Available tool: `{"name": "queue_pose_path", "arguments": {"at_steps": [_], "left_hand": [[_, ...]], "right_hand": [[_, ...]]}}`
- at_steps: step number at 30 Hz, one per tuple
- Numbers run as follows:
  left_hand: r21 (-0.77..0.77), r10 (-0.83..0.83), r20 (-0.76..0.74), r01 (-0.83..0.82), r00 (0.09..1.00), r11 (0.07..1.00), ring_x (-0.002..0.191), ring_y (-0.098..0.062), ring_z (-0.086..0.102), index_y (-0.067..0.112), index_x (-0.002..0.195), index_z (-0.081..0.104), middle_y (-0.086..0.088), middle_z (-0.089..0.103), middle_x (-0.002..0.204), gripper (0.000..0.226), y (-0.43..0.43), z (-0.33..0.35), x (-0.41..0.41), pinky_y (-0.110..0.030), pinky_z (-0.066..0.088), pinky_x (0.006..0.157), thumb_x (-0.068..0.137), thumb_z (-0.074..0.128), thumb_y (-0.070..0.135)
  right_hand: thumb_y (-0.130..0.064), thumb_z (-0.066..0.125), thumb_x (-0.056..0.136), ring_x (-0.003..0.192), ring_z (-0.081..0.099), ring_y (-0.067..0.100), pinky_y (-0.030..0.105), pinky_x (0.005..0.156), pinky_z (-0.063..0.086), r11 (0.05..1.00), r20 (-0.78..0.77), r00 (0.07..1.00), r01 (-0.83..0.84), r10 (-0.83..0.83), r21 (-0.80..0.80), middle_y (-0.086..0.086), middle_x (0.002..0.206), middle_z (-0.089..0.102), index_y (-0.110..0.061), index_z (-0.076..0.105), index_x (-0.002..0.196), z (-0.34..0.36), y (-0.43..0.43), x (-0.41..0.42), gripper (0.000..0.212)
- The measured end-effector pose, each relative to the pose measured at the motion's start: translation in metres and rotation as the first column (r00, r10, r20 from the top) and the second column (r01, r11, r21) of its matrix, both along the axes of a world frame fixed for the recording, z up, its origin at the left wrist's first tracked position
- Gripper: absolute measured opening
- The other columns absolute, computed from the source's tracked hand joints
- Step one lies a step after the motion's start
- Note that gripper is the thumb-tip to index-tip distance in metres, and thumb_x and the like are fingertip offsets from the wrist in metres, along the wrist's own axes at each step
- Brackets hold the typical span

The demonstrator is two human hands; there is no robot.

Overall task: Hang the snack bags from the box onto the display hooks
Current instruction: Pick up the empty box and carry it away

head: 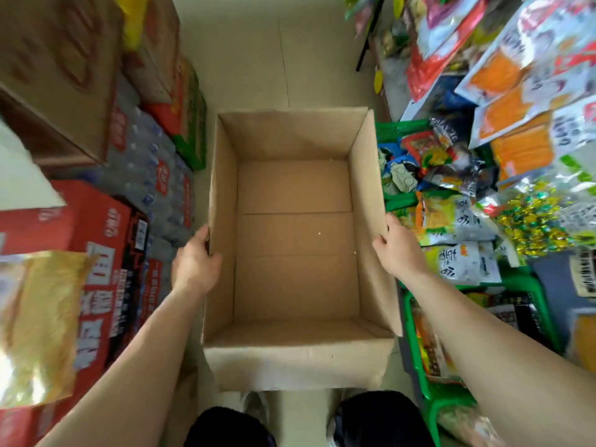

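Nearest you, at the bottom edge, your dark trouser knees [229,427] sit to either side, and the near flap of the cardboard box [295,279] hangs down just ahead of them. The box stands open-topped between your forearms, and you look straight down onto its bare brown bottom with a few pale crumbs on it. Whether it rests on the floor or hangs in your grip you cannot tell from here.

Your left hand [195,264] grips the top edge of the box's left wall, thumb laid on the inner side and fingers curled down the outer side. Your right hand [395,250] holds the right wall the same way, thumb inside and fingers wrapped over the edge.

To your left a golden bag [38,324] lies on red printed cartons [106,253], with shrink-wrapped water bottles [145,162] behind them and brown cartons [64,75] stacked further back. To your right a green basket [419,366] sits just beside the box, with packets in it, and more packets are heaped above it.

Further right and up, the snack bags [512,101] overlap one another in rows on the display, orange and white ones foremost; how they are fixed is hidden. Beyond the box the pale tiled floor [258,59] runs away between the two sides
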State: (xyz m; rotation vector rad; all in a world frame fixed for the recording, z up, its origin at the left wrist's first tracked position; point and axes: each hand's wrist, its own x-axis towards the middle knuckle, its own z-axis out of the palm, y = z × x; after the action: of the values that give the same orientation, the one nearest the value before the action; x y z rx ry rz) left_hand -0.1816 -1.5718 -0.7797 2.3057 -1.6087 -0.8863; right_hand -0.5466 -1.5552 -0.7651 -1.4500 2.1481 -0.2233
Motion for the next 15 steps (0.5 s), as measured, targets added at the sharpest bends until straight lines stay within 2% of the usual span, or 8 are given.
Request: {"name": "queue_pose_path", "arguments": {"at_steps": [2, 4, 5, 7, 9, 11, 12, 15], "left_hand": [[0.005, -0.018, -0.014, 0.018, 1.000, 1.000, 0.082, -0.023, 0.065, 0.037, 0.127, 0.053, 0.001, 0.071, 0.098, 0.050, 0.000, 0.065, 0.005, -0.032, 0.052, 0.073, 0.084, 0.059, 0.013], [-0.015, -0.031, -0.039, 0.031, 0.999, 0.999, 0.078, -0.020, 0.065, 0.039, 0.122, 0.055, 0.007, 0.070, 0.089, 0.047, 0.001, 0.127, 0.011, -0.033, 0.054, 0.071, 0.083, 0.058, 0.013], [-0.026, -0.038, -0.045, 0.037, 0.998, 0.999, 0.076, -0.020, 0.066, 0.039, 0.120, 0.055, 0.008, 0.069, 0.086, 0.046, 0.002, 0.153, 0.013, -0.033, 0.055, 0.070, 0.082, 0.058, 0.014], [-0.039, -0.037, -0.048, 0.035, 0.998, 0.999, 0.072, -0.017, 0.064, 0.040, 0.115, 0.056, 0.011, 0.067, 0.081, 0.043, 0.004, 0.205, 0.018, -0.030, 0.052, 0.065, 0.081, 0.058, 0.013], [-0.072, -0.037, -0.055, 0.033, 0.998, 0.997, 0.069, -0.015, 0.063, 0.042, 0.114, 0.057, 0.012, 0.067, 0.082, 0.044, 0.006, 0.255, 0.021, -0.028, 0.050, 0.062, 0.082, 0.057, 0.011], [-0.093, -0.026, -0.068, 0.020, 0.997, 0.996, 0.070, -0.014, 0.066, 0.044, 0.118, 0.055, 0.011, 0.070, 0.087, 0.047, 0.009, 0.296, 0.026, -0.027, 0.054, 0.061, 0.084, 0.056, 0.012], [-0.095, -0.025, -0.082, 0.017, 0.996, 0.995, 0.070, -0.013, 0.066, 0.045, 0.119, 0.054, 0.011, 0.070, 0.090, 0.047, 0.011, 0.314, 0.028, -0.026, 0.055, 0.059, 0.085, 0.056, 0.012], [-0.100, -0.002, -0.126, -0.011, 0.992, 0.995, 0.075, -0.015, 0.068, 0.047, 0.120, 0.052, 0.011, 0.070, 0.095, 0.054, 0.020, 0.361, 0.030, -0.036, 0.061, 0.065, 0.083, 0.055, 0.009]], "right_hand": [[-0.013, 0.050, 0.097, 0.061, 0.056, 0.025, 0.031, 0.051, 0.038, 1.000, -0.004, 1.000, -0.029, 0.029, 0.006, 0.009, 0.076, 0.060, -0.008, 0.045, 0.133, 0.060, -0.001, 0.003, 0.037], [-0.012, 0.050, 0.098, 0.051, 0.050, 0.018, 0.027, 0.044, 0.029, 0.999, -0.019, 0.999, -0.045, 0.046, 0.010, 0.000, 0.064, 0.049, -0.016, 0.046, 0.120, 0.117, -0.003, 0.005, 0.023], [-0.013, 0.049, 0.098, 0.051, 0.051, 0.017, 0.028, 0.044, 0.029, 0.999, -0.020, 0.999, -0.041, 0.041, 0.013, 0.000, 0.064, 0.049, -0.011, 0.047, 0.126, 0.141, -0.004, 0.006, 0.028], [-0.014, 0.050, 0.098, 0.058, 0.055, 0.018, 0.031, 0.046, 0.033, 0.999, -0.017, 0.999, -0.051, 0.052, 0.010, -0.001, 0.071, 0.052, -0.004, 0.045, 0.135, 0.193, -0.007, 0.010, 0.039], [-0.014, 0.051, 0.097, 0.071, 0.059, 0.022, 0.033, 0.054, 0.041, 0.997, -0.016, 0.997, -0.071, 0.070, -0.011, 0.002, 0.084, 0.058, -0.003, 0.045, 0.137, 0.242, -0.009, 0.015, 0.041], [-0.014, 0.052, 0.097, 0.092, 0.061, 0.034, 0.038, 0.069, 0.048, 0.996, -0.009, 0.996, -0.087, 0.087, -0.034, 0.014, 0.107, 0.063, -0.003, 0.044, 0.138, 0.285, -0.013, 0.018, 0.043], [-0.013, 0.053, 0.096, 0.099, 0.060, 0.038, 0.039, 0.074, 0.048, 0.993, -0.018, 0.995, -0.100, 0.099, -0.057, 0.020, 0.113, 0.063, -0.002, 0.045, 0.135, 0.304, -0.015, 0.019, 0.042], [-0.013, 0.054, 0.093, 0.102, 0.058, 0.040, 0.042, 0.079, 0.046, 0.985, -0.053, 0.989, -0.143, 0.139, -0.095, 0.023, 0.113, 0.062, 0.000, 0.049, 0.124, 0.348, -0.020, 0.019, 0.034]]}}
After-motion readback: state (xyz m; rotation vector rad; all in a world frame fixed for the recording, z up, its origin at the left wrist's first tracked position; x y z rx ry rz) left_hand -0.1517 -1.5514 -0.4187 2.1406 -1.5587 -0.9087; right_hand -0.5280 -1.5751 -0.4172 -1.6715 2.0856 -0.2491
